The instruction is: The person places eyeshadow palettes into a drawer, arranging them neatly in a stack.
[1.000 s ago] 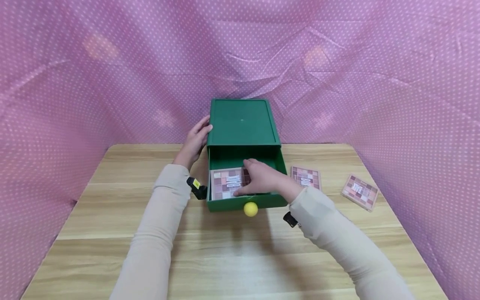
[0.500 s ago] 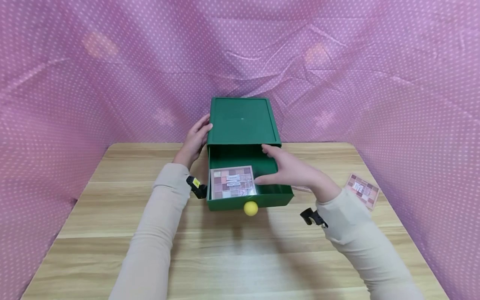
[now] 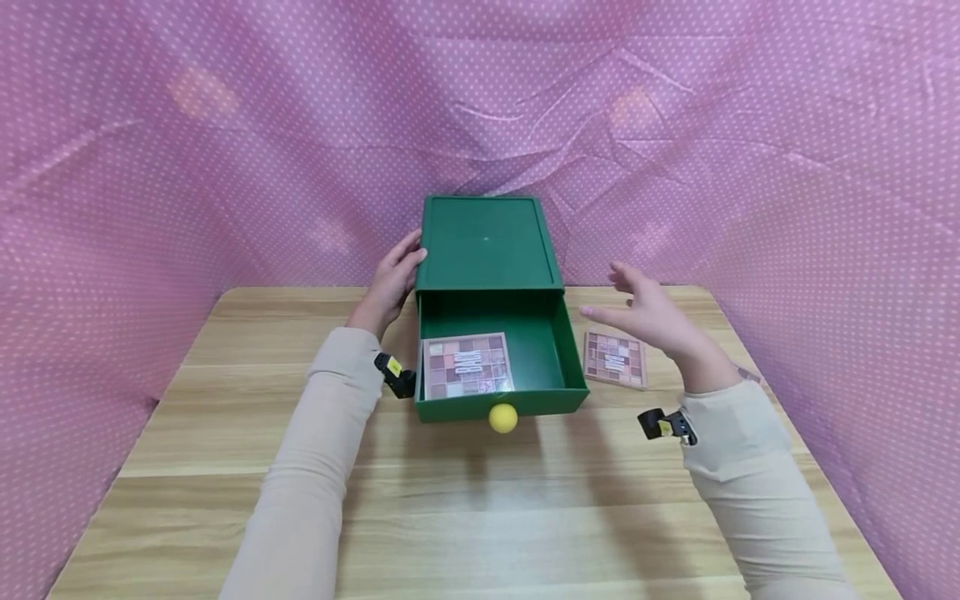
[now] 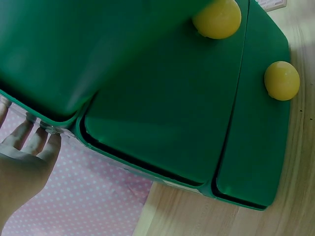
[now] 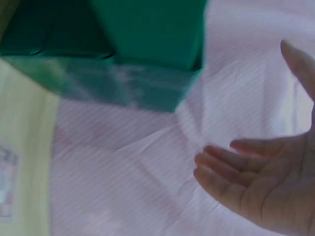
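Note:
A green drawer cabinet (image 3: 487, 243) stands at the back middle of the table, its top drawer (image 3: 540, 358) pulled out. Inside, on the left, lies an eyeshadow palette (image 3: 467, 365) with a clear lid lettered in white. My left hand (image 3: 387, 286) rests against the cabinet's left side; in the left wrist view its fingertips touch that side. Right of the drawer, my right hand (image 3: 651, 317) hovers in the air with nothing in it, thumb and fingers spread apart. Just below it, a second palette (image 3: 615, 360) lies on the table.
The drawer front carries a round yellow knob (image 3: 503, 417). Two lower drawers with yellow knobs (image 4: 282, 81) show shut in the left wrist view. Another palette (image 3: 747, 375) is mostly hidden behind my right wrist. Pink dotted cloth (image 3: 337, 125) hangs behind the wooden table (image 3: 480, 517).
My right hand has let go of the palette in the drawer and moved out to the right, over the palette on the table. The left hand stays put.

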Motion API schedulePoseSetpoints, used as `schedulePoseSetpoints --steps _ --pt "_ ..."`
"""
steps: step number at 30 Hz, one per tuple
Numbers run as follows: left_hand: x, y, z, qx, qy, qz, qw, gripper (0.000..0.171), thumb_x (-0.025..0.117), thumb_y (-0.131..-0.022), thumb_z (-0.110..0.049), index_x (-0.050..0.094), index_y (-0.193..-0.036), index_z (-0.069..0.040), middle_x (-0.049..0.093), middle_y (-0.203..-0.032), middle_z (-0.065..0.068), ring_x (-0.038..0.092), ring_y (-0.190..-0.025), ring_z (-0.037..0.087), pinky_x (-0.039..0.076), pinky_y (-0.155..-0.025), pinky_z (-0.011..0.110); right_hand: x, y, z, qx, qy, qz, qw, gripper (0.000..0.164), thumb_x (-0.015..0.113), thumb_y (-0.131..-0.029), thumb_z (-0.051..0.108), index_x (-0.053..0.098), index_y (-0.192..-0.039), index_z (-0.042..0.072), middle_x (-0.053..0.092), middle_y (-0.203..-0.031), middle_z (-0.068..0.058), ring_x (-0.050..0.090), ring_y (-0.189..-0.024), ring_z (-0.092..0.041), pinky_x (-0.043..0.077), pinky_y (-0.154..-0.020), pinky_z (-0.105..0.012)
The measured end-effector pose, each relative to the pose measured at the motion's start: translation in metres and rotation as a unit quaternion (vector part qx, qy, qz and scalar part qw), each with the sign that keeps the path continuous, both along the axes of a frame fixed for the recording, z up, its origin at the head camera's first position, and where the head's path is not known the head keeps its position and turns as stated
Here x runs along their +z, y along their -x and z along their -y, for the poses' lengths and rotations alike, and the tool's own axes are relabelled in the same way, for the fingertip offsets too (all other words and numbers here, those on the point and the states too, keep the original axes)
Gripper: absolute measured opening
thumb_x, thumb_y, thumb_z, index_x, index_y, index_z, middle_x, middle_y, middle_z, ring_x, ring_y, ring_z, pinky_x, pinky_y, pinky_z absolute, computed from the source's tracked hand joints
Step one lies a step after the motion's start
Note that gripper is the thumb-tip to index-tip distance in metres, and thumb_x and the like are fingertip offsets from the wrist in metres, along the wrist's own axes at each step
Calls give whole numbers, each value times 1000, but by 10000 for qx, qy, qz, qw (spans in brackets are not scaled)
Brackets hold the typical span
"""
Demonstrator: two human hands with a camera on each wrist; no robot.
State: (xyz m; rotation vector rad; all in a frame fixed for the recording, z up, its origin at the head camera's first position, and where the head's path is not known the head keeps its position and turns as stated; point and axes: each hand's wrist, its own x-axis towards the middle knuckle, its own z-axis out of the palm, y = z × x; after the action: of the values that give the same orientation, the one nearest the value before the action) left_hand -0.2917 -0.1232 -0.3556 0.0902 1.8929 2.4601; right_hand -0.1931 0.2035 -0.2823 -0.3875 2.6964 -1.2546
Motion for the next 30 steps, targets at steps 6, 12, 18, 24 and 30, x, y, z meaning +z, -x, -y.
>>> schedulePoseSetpoints --steps 6,12,18,24,30 --pt "0 -1 0 5 33 19 10000 45 50 -88 -17 38 -132 -17 34 -132 4 45 -109 20 40 -86 25 -35 9 -17 -835 251 192 9960 96 61 -75 46 4 -136 -2 14 -136 -26 15 -123 -39 21 -96 -51" --pt "-1 -2 -2 -4 22 13 10000 46 51 -88 -16 38 -132 -16 34 -132 5 44 -110 20 41 -86 25 -75 14 -22 -1621 525 116 9853 98 60 -74 50 6 -136 -2 14 -136 -27 17 -122 -40 22 -96 -50" --pt "-2 -3 -2 -6 70 -38 10000 45 50 -89 -17 37 -132 -16 34 -132 5 44 -110 20 40 -86 26 -111 16 -20 -2337 531 -2 9709 97 64 -73 45 8 -136 -4 17 -135 -28 20 -121 -40 23 -96 -49" --pt "-2 -3 -1 -22 131 -81 9999 44 49 -89 -19 38 -132 -18 34 -132 4 45 -108 20 40 -87 27 -142 18 -14 -3123 -252 5 9496 105 65 -66 53 8 -136 -2 21 -133 -27 21 -120 -40 21 -97 -48" --pt "-3 -4 -1 24 68 -54 10000 44 49 -89 -17 38 -131 -17 35 -132 4 46 -108 20 41 -86 26 -171 22 -10 -3494 -1091 -28 9306 106 64 -66 55 10 -134 -6 26 -127 -29 24 -116 -40 20 -96 -50"
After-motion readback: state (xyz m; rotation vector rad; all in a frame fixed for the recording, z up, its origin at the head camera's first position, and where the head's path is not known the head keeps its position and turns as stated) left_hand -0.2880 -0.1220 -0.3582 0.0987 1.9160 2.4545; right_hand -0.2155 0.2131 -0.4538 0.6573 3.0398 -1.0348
